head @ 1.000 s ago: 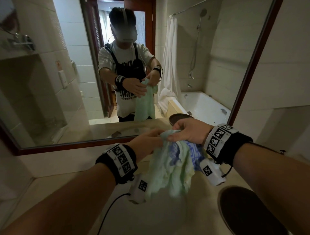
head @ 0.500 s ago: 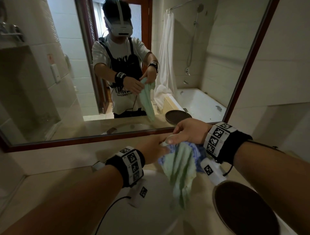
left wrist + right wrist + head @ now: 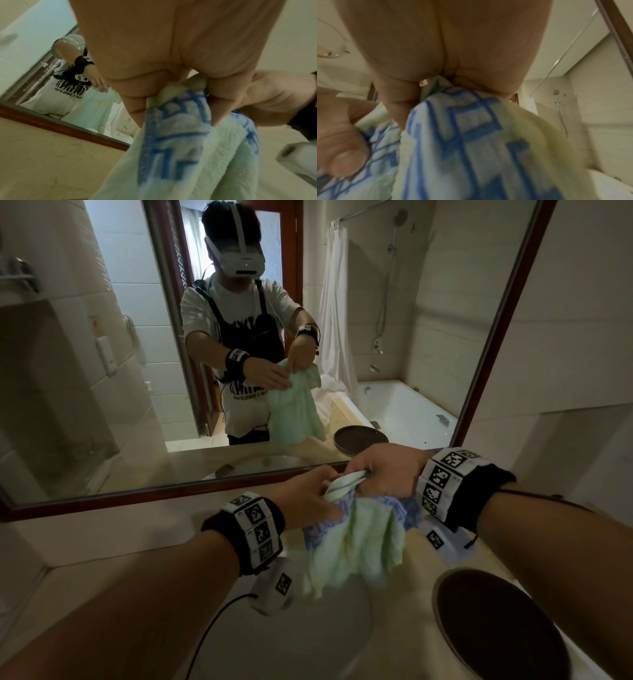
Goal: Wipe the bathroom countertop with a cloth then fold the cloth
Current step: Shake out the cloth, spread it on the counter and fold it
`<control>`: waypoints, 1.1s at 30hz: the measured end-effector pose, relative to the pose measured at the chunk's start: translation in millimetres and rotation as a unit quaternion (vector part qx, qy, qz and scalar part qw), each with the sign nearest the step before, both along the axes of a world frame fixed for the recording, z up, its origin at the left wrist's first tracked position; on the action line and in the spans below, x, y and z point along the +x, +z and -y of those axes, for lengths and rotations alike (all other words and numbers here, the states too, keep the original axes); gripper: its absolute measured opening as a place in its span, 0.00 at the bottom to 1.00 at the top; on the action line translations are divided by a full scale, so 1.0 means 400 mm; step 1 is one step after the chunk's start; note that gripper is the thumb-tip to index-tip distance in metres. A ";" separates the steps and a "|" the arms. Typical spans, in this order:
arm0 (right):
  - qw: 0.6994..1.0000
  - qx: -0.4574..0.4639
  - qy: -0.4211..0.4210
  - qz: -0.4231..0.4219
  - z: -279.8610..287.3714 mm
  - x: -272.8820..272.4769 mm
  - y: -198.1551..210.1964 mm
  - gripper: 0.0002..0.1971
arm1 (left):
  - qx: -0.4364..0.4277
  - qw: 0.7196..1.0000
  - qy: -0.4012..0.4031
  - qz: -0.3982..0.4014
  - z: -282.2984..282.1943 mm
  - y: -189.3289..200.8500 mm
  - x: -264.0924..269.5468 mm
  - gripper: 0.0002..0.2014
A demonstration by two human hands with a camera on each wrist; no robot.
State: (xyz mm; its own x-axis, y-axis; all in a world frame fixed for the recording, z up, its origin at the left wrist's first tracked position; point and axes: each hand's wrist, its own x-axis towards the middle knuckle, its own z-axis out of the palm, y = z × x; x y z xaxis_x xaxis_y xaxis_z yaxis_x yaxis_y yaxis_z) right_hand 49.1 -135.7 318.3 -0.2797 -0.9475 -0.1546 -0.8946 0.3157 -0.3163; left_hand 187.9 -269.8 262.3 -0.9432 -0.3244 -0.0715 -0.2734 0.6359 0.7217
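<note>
A pale green cloth (image 3: 359, 542) with a blue patterned border hangs bunched in the air above the beige countertop (image 3: 113, 573) and the sink. My left hand (image 3: 308, 494) pinches its top edge from the left, and my right hand (image 3: 380, 470) grips the same bunched edge from the right, the two hands almost touching. In the left wrist view the fingers (image 3: 133, 108) pinch the cloth (image 3: 180, 155) at its blue border. The right wrist view has the cloth (image 3: 462, 142) caught between thumb and fingers (image 3: 399, 105).
A white sink basin (image 3: 308, 638) lies under the cloth. A dark round tray (image 3: 496, 628) sits on the counter at the right. The wood-framed mirror (image 3: 137, 491) runs along the back, reflecting a person, a bathtub and a shower curtain. A black cable (image 3: 205, 631) hangs from my left wrist.
The cloth hung as a narrow bunch half a second ago and now spreads wider below the hands. My hands stay close together at its top edge and have shifted slightly right.
</note>
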 end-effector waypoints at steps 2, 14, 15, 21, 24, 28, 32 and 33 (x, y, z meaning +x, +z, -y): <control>0.999 -0.002 0.015 -0.029 0.004 0.007 -0.004 0.10 | -0.045 0.999 -0.031 0.001 -0.006 0.004 -0.002 0.16; 0.986 0.127 -0.058 -0.087 -0.074 -0.048 -0.015 0.08 | -0.177 0.984 -0.024 0.000 0.012 0.031 -0.018 0.08; 0.986 0.128 -0.063 -0.085 -0.081 -0.052 -0.018 0.09 | -0.174 0.984 -0.026 0.004 0.012 0.029 -0.021 0.08; 0.983 0.133 -0.091 -0.084 -0.149 -0.081 -0.015 0.08 | -0.172 0.984 -0.046 0.006 0.029 0.054 -0.004 0.13; 0.984 0.097 -0.121 -0.088 -0.177 -0.093 -0.019 0.08 | -0.162 0.985 -0.056 -0.002 0.033 0.070 0.002 0.11; 0.983 0.004 -0.165 -0.078 -0.209 -0.089 -0.028 0.04 | -0.169 0.982 -0.088 -0.006 0.046 0.094 0.010 0.08; 0.976 -0.007 -0.204 -0.078 -0.249 -0.076 -0.042 0.10 | -0.166 0.982 -0.093 -0.010 0.064 0.084 0.012 0.04; 0.975 -0.001 -0.209 -0.074 -0.258 -0.073 -0.045 0.11 | -0.160 0.983 -0.090 -0.021 0.064 0.076 0.010 0.01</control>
